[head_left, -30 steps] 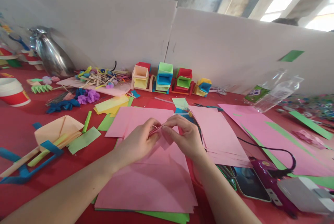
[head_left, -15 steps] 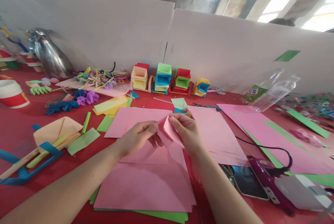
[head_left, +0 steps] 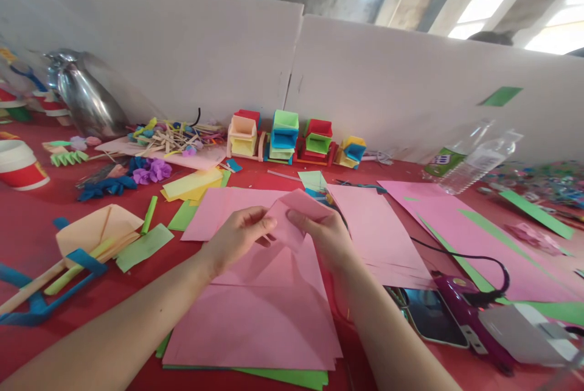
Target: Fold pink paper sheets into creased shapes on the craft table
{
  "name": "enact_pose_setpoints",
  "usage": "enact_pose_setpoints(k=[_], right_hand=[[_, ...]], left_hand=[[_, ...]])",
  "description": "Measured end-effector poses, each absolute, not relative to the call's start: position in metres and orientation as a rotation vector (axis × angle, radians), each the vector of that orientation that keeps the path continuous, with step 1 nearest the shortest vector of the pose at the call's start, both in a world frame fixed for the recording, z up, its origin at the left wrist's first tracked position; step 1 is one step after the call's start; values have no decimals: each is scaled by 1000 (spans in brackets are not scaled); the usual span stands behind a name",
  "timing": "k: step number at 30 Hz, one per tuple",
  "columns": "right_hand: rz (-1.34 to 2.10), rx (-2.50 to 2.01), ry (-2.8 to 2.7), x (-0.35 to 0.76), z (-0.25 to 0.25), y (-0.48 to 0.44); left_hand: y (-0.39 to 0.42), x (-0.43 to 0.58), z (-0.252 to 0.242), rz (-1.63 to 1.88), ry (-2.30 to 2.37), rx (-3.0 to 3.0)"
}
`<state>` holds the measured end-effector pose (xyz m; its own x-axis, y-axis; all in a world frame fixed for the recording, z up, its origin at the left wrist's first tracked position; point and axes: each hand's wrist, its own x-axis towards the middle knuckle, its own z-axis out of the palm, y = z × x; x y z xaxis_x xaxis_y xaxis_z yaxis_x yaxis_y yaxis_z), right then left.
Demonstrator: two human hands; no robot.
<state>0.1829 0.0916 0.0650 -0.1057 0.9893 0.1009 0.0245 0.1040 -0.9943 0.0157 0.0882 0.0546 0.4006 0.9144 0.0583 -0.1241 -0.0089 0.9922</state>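
A small folded piece of pink paper (head_left: 294,221) is held up between my two hands, above the stacked pink sheets (head_left: 255,324). My left hand (head_left: 244,236) pinches its left edge between thumb and fingers. At its right side my right hand (head_left: 322,233) grips it, the thumb lying across the front and the fingers hidden behind. One broad face of the folded paper now points toward me. Green sheets (head_left: 287,377) peek out under the near pink stack.
Folded paper boxes (head_left: 285,135) line the wall. To the left are a steel jug (head_left: 89,96), a paper cup (head_left: 22,165) and an orange envelope shape (head_left: 98,227). A phone (head_left: 431,315), a purple power strip (head_left: 474,318) and plastic bottles (head_left: 483,163) are on the right.
The folded pink paper has turned from nearly edge-on to showing a broad flat face. My right thumb has shifted left across it. Both hands still hold it.
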Motion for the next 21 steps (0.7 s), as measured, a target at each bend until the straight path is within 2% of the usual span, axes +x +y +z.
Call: enact_pose_setpoints(k=[6, 8, 12, 14, 17, 21], right_hand=[[1395, -1109, -1476, 181, 64, 87], [1199, -1120, -1493, 178, 61, 87], [412, -1075, -1613, 175, 59, 88], [183, -1021, -1748, 176, 60, 87], [81, -1039, -1904, 177, 60, 88], [170, -1087, -1934, 177, 55, 91]], left_hand=[[90, 13, 52, 1053, 878, 1260], [93, 14, 48, 1136, 901, 1169], [99, 15, 42, 1263, 911, 961], [100, 15, 43, 1284, 889, 878], [99, 16, 47, 1308, 835, 767], [95, 17, 54, 1277, 757, 680]])
